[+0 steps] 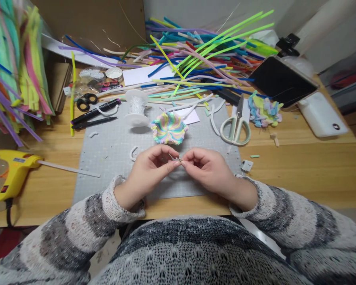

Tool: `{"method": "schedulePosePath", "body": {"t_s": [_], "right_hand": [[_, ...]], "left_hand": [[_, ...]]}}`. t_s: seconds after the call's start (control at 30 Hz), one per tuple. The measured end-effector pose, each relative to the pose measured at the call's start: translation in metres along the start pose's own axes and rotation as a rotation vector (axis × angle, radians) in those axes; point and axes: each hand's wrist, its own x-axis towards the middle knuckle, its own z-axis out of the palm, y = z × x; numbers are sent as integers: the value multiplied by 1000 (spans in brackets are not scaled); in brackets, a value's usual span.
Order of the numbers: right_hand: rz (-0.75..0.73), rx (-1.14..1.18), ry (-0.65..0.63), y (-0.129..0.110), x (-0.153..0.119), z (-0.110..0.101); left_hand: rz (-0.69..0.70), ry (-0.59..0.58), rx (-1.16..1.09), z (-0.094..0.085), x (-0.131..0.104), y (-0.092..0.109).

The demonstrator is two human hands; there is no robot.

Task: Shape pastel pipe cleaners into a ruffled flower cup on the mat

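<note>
My left hand [157, 168] and my right hand [206, 168] meet over the front part of the grey cutting mat [106, 158]. Both are closed, thumb and fingertips pinched together on a tiny metallic piece [179, 159] between them; its exact shape is too small to tell. Just beyond my fingers sits a ruffled pastel piece [169, 128] with pink, yellow and turquoise stripes. A spool of clear thread [137, 109] stands behind it to the left. White-handled scissors [235, 128] lie at the mat's right edge.
A yellow glue gun [16, 172] lies at the left, a metal strip [71, 169] beside its tip. Black pens [95, 112] and small black scissors [86, 101] are behind. Colourful fuzzy stems [195, 59] pile at the back. A tablet [281, 81] and white case [323, 114] rest at the right.
</note>
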Motion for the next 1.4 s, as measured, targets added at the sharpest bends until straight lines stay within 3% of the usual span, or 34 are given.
{"method": "schedulePosePath", "body": {"t_s": [0.17, 0.3, 0.53, 0.77, 1.0, 1.23, 1.4], "right_hand": [[-256, -421, 75, 1, -4, -3], [-380, -588, 76, 2, -5, -5], [-308, -531, 79, 0, -6, -4], [-272, -503, 67, 0, -5, -4], [-245, -389, -6, -2, -4, -5], [-264, -388, -12, -1, -4, -5], [-411, -555, 8, 2, -4, -6]], "left_hand": [[34, 32, 79, 3, -2, 5], [-31, 19, 23, 3, -1, 8], [-161, -36, -88, 2, 1, 5], [28, 54, 139, 0, -3, 4], [146, 21, 271, -7, -2, 6], [60, -38, 187, -8, -1, 6], [-85, -129, 47, -10, 1, 5]]}}
